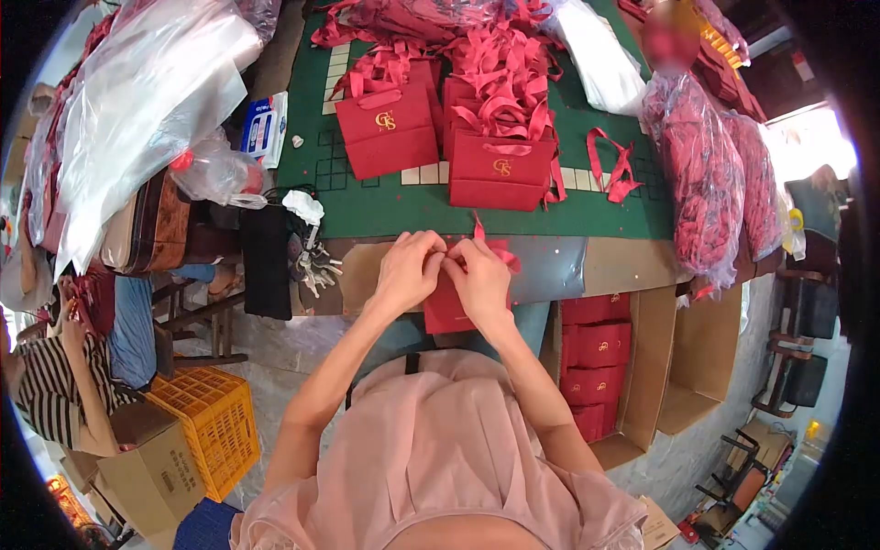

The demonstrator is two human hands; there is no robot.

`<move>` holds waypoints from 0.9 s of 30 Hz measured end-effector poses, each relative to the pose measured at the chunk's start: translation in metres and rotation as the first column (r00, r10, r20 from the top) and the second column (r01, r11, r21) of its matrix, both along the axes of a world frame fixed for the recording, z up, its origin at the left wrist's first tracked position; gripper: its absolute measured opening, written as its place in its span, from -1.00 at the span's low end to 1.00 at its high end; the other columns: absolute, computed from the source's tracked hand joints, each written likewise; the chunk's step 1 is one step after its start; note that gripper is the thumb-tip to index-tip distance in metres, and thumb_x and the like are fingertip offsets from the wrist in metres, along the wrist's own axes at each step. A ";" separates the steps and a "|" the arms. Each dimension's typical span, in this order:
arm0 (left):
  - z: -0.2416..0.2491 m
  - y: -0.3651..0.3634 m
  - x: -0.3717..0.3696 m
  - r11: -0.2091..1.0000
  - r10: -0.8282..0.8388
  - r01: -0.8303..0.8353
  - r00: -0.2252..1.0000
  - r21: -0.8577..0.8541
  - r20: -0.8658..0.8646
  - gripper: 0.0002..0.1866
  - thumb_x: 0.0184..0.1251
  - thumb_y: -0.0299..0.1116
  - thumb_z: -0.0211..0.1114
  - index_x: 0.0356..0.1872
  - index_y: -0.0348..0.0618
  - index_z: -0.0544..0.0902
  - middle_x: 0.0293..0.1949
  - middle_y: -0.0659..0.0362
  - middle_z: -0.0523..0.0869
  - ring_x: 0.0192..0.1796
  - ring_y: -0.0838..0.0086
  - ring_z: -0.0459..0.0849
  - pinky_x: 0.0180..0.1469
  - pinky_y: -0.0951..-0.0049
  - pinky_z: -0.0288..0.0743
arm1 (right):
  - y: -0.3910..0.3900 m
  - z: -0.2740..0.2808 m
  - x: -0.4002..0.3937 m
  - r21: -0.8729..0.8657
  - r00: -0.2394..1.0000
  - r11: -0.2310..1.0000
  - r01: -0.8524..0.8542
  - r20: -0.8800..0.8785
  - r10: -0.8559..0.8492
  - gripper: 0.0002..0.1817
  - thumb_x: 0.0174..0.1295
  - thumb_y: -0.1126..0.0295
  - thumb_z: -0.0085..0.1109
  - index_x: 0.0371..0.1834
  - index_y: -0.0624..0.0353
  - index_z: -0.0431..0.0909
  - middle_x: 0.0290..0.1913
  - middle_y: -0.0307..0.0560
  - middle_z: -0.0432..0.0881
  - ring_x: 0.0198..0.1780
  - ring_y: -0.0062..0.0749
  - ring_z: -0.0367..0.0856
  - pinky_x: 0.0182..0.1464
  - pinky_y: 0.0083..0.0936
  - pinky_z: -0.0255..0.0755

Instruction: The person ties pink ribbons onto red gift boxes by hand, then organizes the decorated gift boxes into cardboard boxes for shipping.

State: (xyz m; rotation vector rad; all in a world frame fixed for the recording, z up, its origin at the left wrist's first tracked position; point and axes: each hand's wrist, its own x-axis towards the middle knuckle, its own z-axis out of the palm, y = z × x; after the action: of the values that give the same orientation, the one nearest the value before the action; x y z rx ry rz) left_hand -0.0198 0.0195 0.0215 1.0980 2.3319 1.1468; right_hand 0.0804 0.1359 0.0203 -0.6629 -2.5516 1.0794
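My left hand (411,270) and my right hand (479,277) meet at the table's near edge, fingertips pinched together over the top of a small red paper gift bag (444,310). Red ribbon (500,254) sticks out behind and beside my right fingers, which grip it. What the left fingertips pinch is hidden by the fingers. Beyond my hands, red gift bags with gold lettering (500,174) stand in a row with ribbon handles heaped over them. Another bag stack (387,137) stands to their left. A loose red ribbon loop (612,170) lies on the green mat (403,209).
Plastic-wrapped red bundles (698,174) stand at the right edge. Below them, a carton (646,367) holds several red bags. Keys (314,266), a clear bottle (218,172) and plastic sheets (151,101) lie left. A person in a striped top (60,385) sits beyond a yellow crate (215,426).
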 end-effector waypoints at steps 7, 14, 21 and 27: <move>0.001 -0.002 -0.001 1.000 0.022 -0.022 0.997 -0.013 0.070 -0.82 0.12 -0.43 0.42 -0.28 -0.14 0.60 -0.29 0.13 0.68 -0.17 0.13 0.59 -0.12 0.18 0.49 | 0.031 0.032 0.006 -0.109 0.999 0.993 -0.040 0.006 0.041 -0.89 0.25 0.42 0.29 -0.22 0.21 0.68 -0.26 -0.01 0.61 -0.13 -0.08 0.63 -0.08 -0.28 0.49; 0.009 0.003 0.013 0.992 -0.022 0.042 0.986 0.117 -0.165 -0.84 0.07 -0.55 0.41 -0.32 -0.15 0.63 -0.32 0.17 0.65 -0.18 0.18 0.57 -0.14 0.25 0.49 | 0.061 0.014 -0.004 -0.273 0.941 0.923 -0.272 0.126 0.314 -0.81 0.26 0.30 0.25 -0.28 0.19 0.73 -0.26 0.07 0.65 -0.15 0.08 0.63 -0.06 -0.17 0.50; 0.007 0.005 0.012 0.960 -0.178 0.211 0.967 0.183 -0.180 -0.85 0.12 -0.62 0.35 -0.29 -0.20 0.62 -0.22 0.08 0.58 -0.14 0.15 0.55 -0.09 0.24 0.49 | 0.081 -0.017 -0.011 -0.671 0.889 0.680 -0.296 0.068 0.454 -0.81 0.21 0.35 0.27 -0.26 0.22 0.76 -0.36 -0.02 0.75 -0.30 -0.35 0.71 -0.15 -0.44 0.53; 0.004 0.005 0.012 0.972 -0.146 0.164 0.982 0.167 -0.118 -0.87 0.17 -0.59 0.32 -0.28 -0.21 0.59 -0.24 0.06 0.54 -0.11 0.11 0.54 -0.06 0.21 0.48 | 0.068 -0.030 -0.021 -0.407 0.999 0.912 -0.041 -0.029 0.032 -0.75 0.17 0.24 0.34 -0.28 0.23 0.76 -0.35 0.06 0.75 -0.30 -0.19 0.74 -0.21 -0.36 0.54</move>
State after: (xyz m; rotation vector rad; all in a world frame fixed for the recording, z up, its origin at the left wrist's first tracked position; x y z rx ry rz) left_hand -0.0077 0.0247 0.0251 1.4087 2.2070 1.2830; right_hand 0.0597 0.2036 -0.0100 -0.6950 -2.3421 1.6478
